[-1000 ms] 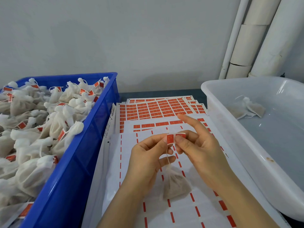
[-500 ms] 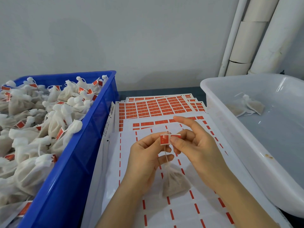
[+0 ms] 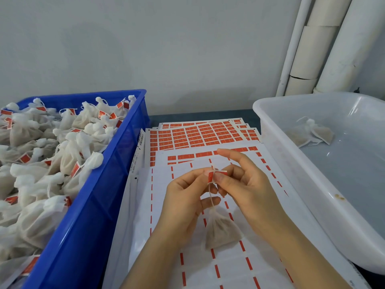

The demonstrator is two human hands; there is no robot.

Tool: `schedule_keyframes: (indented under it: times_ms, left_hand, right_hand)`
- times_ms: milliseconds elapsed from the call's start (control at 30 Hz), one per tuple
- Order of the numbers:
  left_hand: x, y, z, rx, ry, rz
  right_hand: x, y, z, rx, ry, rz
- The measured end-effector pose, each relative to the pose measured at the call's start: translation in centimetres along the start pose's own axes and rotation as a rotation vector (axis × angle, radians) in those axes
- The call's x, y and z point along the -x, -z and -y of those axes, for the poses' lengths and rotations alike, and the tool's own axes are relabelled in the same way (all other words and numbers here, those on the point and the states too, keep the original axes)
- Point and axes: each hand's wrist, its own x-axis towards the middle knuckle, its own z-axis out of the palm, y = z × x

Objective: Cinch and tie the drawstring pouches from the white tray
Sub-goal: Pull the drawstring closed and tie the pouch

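Head view, pouch point(image 3: 220, 230): hung by its drawstring point(image 3: 210, 197) below the fingertips, over the label sheets point(image 3: 198, 136).
Fingers: a red label point(image 3: 214, 176) at the string's top is pinched by left hand point(image 3: 185, 203) and right hand point(image 3: 245, 188); the right forefinger is held straight.
Surroundings: white tray point(image 3: 312, 195) to the right, two more pouches point(image 3: 310, 132) inside; blue crate point(image 3: 89, 226) heaped at left.

Two hands and two forearms show, all of it bare. The left hand point(image 3: 185, 197) is slim, with long, narrow fingers and a short, plain thumbnail. The left forearm point(image 3: 158, 257) is uncovered along its whole visible stretch, down to the near edge. The right hand point(image 3: 245, 188) is much the same: slender fingers, nails cut short. The right forearm point(image 3: 308, 253) is likewise bare, running off at the near right corner.
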Motion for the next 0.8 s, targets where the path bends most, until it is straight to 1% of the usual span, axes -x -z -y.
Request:
schedule_keyframes:
  times_ms: [233, 367, 600, 667, 733, 800]
  left_hand:
    - [0.0, 0.1, -0.1, 0.058, 0.023, 0.038]
    - [0.1, -0.1, 0.1, 0.027, -0.046, 0.078]
    - [-0.3, 0.1, 0.9, -0.057, -0.099, -0.082]
    - [-0.5, 0.1, 1.0, -0.094, -0.12, -0.129]
    - [-0.5, 0.1, 1.2, -0.138, -0.146, -0.139]
    - [-0.4, 0.0, 1.2, -0.166, -0.171, -0.131]
  right_hand:
    - [0.0, 0.1, 0.0, -0.017, -0.019, -0.034]
    - [-0.1, 0.2, -0.1, -0.025, -0.026, -0.061]
    - [-0.2, 0.3, -0.6, 0.048, 0.001, -0.078]
    - [-0.2, 0.3, -0.7, 0.09, 0.01, -0.117]
    - [-0.2, 0.3, -0.9, 0.163, 0.012, -0.173]
    - [-0.2, 0.2, -0.7, 0.259, 0.025, -0.189]
